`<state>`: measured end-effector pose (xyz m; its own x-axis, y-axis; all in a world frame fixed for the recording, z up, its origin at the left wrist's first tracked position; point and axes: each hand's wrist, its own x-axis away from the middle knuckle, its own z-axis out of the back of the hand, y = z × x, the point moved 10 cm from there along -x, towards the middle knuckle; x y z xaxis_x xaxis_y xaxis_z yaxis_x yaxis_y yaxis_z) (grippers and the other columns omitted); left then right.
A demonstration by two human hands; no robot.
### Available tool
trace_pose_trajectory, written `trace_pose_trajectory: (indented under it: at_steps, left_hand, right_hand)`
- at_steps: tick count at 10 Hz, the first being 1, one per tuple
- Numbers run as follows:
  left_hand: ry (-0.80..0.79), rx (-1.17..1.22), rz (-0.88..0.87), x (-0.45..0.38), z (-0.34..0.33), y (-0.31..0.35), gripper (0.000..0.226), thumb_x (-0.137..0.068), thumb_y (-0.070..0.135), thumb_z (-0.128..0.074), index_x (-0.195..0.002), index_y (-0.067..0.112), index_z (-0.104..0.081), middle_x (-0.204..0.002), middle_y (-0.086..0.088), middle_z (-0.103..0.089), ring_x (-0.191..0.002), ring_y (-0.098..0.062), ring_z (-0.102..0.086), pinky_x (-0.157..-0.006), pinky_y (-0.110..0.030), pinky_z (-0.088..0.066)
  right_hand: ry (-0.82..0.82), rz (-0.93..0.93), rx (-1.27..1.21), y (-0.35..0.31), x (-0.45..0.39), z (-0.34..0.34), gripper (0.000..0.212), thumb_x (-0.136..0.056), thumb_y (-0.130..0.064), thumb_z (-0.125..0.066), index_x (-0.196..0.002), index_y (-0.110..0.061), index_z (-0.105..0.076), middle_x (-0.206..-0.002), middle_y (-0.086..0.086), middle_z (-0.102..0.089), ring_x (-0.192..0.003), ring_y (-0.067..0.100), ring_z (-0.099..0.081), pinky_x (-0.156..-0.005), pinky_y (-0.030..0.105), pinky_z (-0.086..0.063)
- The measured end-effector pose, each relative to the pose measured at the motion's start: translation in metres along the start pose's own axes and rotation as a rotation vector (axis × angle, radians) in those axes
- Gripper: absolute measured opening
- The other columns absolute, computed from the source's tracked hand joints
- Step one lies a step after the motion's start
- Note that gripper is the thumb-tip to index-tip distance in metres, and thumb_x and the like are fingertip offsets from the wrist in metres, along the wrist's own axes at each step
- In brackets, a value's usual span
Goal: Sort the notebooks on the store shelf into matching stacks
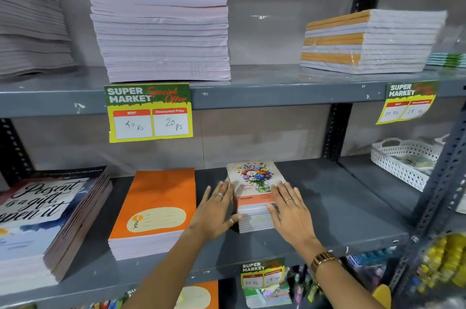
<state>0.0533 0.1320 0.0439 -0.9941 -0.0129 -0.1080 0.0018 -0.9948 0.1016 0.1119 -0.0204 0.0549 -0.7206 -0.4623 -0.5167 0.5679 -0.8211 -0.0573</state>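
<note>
A small stack of flower-cover notebooks (253,182) stands on the middle shelf (340,207). My left hand (216,210) lies flat against the stack's left side, fingers apart, thumb at its front edge. My right hand (290,207) presses flat on its right side and front corner. Neither hand grips a notebook. To the left sits a stack of orange notebooks (156,207). Further left is a taller stack with a "Present is a gift" cover (42,215).
The upper shelf carries a tall stack of pale notebooks (161,33), a grey stack (30,21) at left and a plastic-wrapped orange-and-white bundle (368,41) at right. A white perforated basket (403,159) sits at far right. Price tags (148,111) hang from the shelf edges.
</note>
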Motion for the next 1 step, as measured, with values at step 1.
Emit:
trace_pose_trajectory:
  at_steps: [1]
  left_hand:
    - [0.030, -0.008, 0.008, 0.0138, 0.0160, -0.0198, 0.112, -0.058, 0.079, 0.013, -0.147, 0.011, 0.007, -0.159, -0.008, 0.006, -0.146, -0.023, 0.006, -0.117, -0.039, 0.007]
  right_hand:
    - [0.074, -0.010, -0.024, -0.0243, 0.0027, 0.0083, 0.073, -0.098, -0.045, -0.003, -0.122, -0.007, -0.061, -0.127, 0.014, -0.063, -0.121, 0.030, -0.057, -0.114, 0.029, -0.001]
